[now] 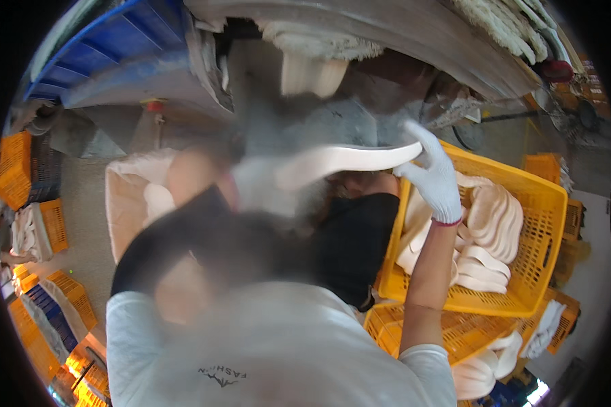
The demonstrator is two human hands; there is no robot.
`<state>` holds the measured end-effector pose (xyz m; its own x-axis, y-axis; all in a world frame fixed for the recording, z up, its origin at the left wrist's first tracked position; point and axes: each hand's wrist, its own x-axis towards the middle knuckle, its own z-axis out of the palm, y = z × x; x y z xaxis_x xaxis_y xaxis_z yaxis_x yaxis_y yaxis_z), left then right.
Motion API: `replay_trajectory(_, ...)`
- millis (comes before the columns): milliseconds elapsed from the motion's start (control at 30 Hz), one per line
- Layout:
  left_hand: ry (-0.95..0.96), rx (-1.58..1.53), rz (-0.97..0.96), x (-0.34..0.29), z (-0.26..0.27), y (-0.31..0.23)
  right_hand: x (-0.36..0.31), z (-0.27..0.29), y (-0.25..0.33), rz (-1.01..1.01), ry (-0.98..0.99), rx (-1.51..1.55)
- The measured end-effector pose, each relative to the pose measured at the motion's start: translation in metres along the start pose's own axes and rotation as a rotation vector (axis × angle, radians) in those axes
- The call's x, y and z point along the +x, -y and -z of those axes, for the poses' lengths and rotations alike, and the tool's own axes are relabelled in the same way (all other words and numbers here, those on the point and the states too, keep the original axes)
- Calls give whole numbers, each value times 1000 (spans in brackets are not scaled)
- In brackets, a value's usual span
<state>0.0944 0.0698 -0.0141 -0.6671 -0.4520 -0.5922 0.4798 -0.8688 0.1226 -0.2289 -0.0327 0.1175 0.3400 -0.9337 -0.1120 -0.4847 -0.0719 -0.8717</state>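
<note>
I am pinching the white sole (339, 160) in my right grip (436, 178); left grip blurred, cannot tell. Keeping it level above the yellow crate (546, 203).

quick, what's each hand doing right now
left hand: blurred, cannot be told.
right hand: gloved, closed on one end of the pale insole.

The yellow crate (543, 224) stands open-topped, but stacked cream insoles (489, 237) fill much of it. Just left, a black-clad lap (353, 244) blocks the way. Grey bare floor (81, 203) lies open farther left.
</note>
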Motion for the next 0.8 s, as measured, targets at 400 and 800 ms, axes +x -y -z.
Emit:
replay_trajectory(400,-580,1598,-1125,183,-21,-60,54,-165,24,265,-177,-824)
replay_trajectory(800,-209,-185,-745,92,-72,12,-107,-140,-2,209,-212,-62)
